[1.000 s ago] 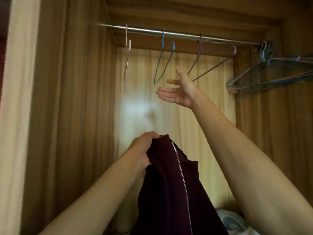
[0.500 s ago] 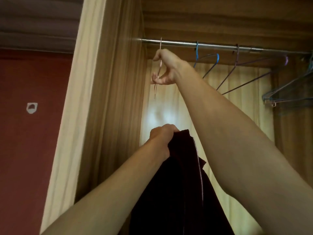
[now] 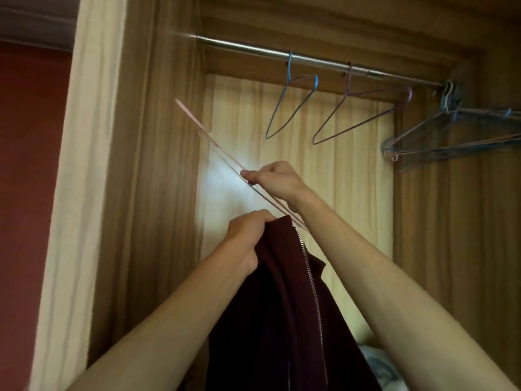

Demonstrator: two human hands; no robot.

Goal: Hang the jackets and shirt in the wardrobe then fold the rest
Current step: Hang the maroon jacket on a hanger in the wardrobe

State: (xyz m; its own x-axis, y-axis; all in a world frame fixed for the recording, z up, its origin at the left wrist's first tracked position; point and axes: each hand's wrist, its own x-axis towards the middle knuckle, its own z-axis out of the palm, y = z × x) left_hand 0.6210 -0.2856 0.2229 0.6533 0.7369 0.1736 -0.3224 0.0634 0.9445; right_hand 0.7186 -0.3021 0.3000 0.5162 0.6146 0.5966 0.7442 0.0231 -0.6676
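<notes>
Subject garment: maroon jacket [image 3: 282,320], off the rail, hanging from centre of view down to 6 o'clock. Its silver zip [image 3: 310,275] runs down the front edge and faces the camera.

Left hand [image 3: 248,241]: at centre, fingers curled tight round the jacket's top edge, carrying its weight.

Right hand [image 3: 277,179]: just above the left hand, toward 12 o'clock. Thumb and fingers are closed in a pinch on a pink wire hanger [image 3: 214,145]. The hanger is clear of the rail and lies on a slant, from 10 o'clock down to the jacket's top edge. Whether its lower end touches the cloth cannot be told.

Wardrobe [image 3: 158,165]: wood-grain carcass, open, with a metal rail [image 3: 253,50] across the top from 11 to 2 o'clock.

On the rail:
- blue wire hanger [image 3: 289,67] at 12 o'clock, bare;
- purple wire hanger [image 3: 349,83] at 1 o'clock, bare, near the blue one;
- bunch of wire hangers [image 3: 448,91] at 2 o'clock, pressed together at the rail's right end.

Surroundings: red wall [image 3: 28,165] at 9 o'clock, outside the wardrobe. Pale patterned cloth [image 3: 377,365] at 5 o'clock, low in the wardrobe, partly hidden by the right forearm.
</notes>
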